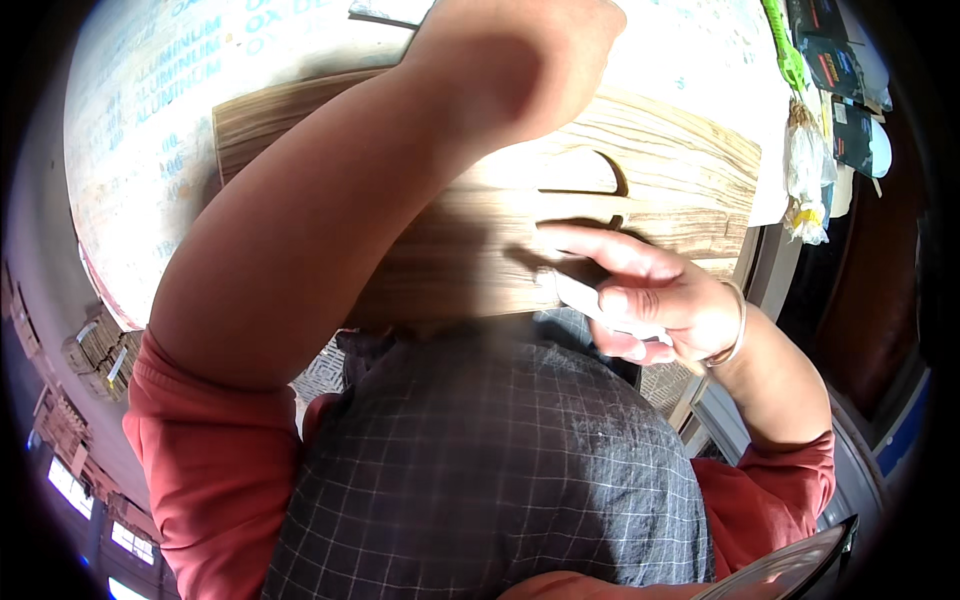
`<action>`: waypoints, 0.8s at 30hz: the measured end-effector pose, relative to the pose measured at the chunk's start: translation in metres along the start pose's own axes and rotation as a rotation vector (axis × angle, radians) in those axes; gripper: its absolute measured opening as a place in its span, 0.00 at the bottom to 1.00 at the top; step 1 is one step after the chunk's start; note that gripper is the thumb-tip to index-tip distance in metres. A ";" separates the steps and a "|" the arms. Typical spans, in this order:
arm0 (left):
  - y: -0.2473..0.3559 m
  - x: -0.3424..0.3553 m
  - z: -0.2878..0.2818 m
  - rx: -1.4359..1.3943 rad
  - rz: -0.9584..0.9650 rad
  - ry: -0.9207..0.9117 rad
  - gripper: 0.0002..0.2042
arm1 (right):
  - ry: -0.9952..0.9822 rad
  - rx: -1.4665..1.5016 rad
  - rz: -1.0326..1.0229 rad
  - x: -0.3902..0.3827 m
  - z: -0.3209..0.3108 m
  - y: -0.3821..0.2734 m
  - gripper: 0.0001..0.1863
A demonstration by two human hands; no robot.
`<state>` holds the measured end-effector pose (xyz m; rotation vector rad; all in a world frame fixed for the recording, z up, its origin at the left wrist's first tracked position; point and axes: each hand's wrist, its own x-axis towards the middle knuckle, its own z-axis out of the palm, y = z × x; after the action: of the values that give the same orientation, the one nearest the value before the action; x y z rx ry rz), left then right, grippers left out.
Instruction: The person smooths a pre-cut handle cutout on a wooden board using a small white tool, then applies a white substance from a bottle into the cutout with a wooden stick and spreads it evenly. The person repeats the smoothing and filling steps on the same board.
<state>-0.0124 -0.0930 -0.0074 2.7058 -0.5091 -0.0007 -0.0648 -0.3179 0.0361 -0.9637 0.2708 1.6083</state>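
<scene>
A wooden board [690, 160] with bold striped grain lies across the work surface in front of me. It has a rounded cutout [585, 175] and a narrow slot right of its middle. My right hand [670, 295] is closed around a small flat white piece [578, 292] at the board's near edge. Its index finger reaches onto the wood below the slot. My left arm crosses over the board and hides much of its left half. At the far side, my left hand [550, 45] is bright and partly cut off by the frame; its fingers are hidden.
White sheeting [150, 130] with blue print covers the work surface. Part of a dark-edged flat object [390, 12] shows at the top. A green tool [785, 45], clear plastic bags [806, 170] and dark packages [835, 70] lie at the far right. Stacked brown pieces [100, 355] stand at left.
</scene>
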 end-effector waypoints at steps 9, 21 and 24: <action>-0.016 0.001 0.051 0.021 0.054 0.258 0.11 | 0.170 -0.930 -0.012 -0.014 0.002 -0.018 0.25; 0.001 -0.005 -0.006 -0.061 0.022 0.047 0.10 | 0.384 -2.524 -0.317 -0.010 0.027 -0.051 0.09; -0.001 -0.003 -0.005 -0.025 0.030 0.001 0.11 | 0.469 -2.346 -0.428 -0.009 0.025 -0.034 0.06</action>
<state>-0.0141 -0.0894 -0.0035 2.6728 -0.5463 0.0022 -0.0448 -0.2980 0.0689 -2.6981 -1.8045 0.5751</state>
